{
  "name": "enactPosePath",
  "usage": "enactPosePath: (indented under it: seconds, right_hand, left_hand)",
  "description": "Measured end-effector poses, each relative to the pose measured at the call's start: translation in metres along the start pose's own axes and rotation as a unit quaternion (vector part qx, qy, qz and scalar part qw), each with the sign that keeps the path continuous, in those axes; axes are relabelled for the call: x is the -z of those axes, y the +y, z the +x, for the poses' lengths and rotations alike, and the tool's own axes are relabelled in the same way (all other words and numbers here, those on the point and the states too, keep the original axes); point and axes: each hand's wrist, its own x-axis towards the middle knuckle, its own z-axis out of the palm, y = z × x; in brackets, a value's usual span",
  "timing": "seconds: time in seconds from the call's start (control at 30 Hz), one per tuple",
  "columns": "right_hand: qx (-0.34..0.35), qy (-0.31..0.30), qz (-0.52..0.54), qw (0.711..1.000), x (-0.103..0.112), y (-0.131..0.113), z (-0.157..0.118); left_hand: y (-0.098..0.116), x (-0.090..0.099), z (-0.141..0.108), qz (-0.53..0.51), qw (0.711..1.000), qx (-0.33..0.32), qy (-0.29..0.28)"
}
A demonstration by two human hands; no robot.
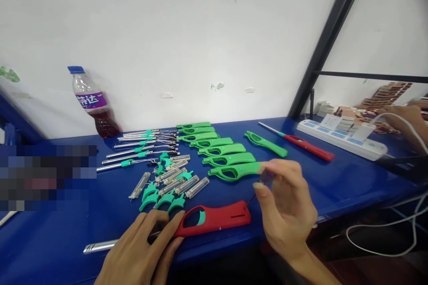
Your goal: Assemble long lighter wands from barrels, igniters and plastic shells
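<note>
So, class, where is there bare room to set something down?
The table is bare right of the right hand, in front of the far lighter, and left of the tubes, between the left hand and the rods. The middle is crowded: tubes, triggers, green handles.

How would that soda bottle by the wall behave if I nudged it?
The bottle would probably feel bottom-weighted, since dark drink shows below the label and the part above looks clear. A high push could tip it, as it's tall and narrow. Its thin-looking plastic might flex slightly.
</note>
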Motion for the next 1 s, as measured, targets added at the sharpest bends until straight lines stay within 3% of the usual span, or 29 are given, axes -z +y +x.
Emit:
enactPosePath:
  seconds: [0.13,0.3,0.47,0.6,0.77,0.93,1.0]
  right_hand:
    - [-0.047,-0.022,0.018,0.998,-0.0010,-0.0005,0.0004]
    - [0.019,0.003,0.023,1.000,-0.0010,-0.0016,0.0026]
    - [-0.044,-0.032,0.036,0.998,0.0002,-0.0017,0.0003]
    - [0.016,-0.009,0.016,1.000,-0.0006,-0.0015,-0.0002]
    - [-0.030,-0.035,0.033,0.998,-0.0008,-0.0014,-0.0005]
    - [0.024,0.007,0.034,0.999,-0.0009,-0.0011,0.0020]
    - [0.001,0.001,0.035,0.999,-0.0011,-0.0024,0.0013]
  left_hand:
    - [-0.0001,-0.0008,-0.0005,0.001,1.000,-0.005,0.006]
    - [0.0008,0.0002,0.0003,-0.006,1.000,0.002,-0.004]
    - [0.0014,0.0005,0.0012,-0.006,1.000,0.003,-0.004]
    - [0.0015,0.0008,0.0021,-0.007,1.000,0.004,0.003]
    - [0.0009,0.0001,0.0012,-0.007,1.000,-0.001,0.005]
    - [0.0007,0.0000,0.0001,-0.008,1.000,-0.001,0.000]
    - [0.0006,0.0000,-0.0006,-0.009,1.000,-0.001,-0.003]
